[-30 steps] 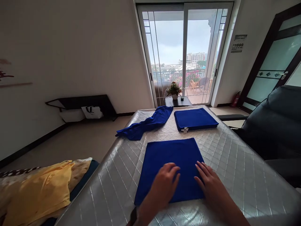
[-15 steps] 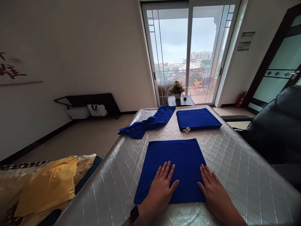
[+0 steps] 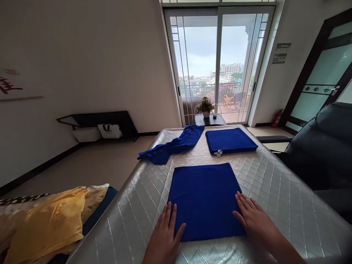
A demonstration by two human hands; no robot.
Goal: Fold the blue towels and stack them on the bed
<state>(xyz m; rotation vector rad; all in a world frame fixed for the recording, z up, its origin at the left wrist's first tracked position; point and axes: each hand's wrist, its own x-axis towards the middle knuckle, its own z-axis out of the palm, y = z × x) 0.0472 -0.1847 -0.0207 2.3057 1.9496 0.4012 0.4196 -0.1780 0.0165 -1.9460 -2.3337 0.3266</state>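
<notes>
A blue cloth [image 3: 203, 198], folded into a flat square, lies on the silver quilted table cover [image 3: 277, 205]. At its near left edge rests my left hand [image 3: 165, 233], fingers stretched out and thumb on the fabric. My right hand [image 3: 254, 214] lies flat on the right edge, fingers extended forward. Neither hand grips anything. Farther back on the right is a stack of folded blue cloths [image 3: 231, 140] with a white tag at its front. A loose, crumpled blue cloth [image 3: 176, 145] stretches across the far left of the cover.
On the left, below the cover, sits a pile with a yellow cloth [image 3: 52, 216] on top. A dark leather chair [image 3: 324, 143] stands close on the right. Beyond the far edge are a small black table [image 3: 210, 120] with a potted plant [image 3: 205, 106] and a sliding glass door.
My left hand has gone from the middle of the folded cloth to its left edge. My right hand stays flat on the right edge. The cloth looks smooth and keeps its place.
</notes>
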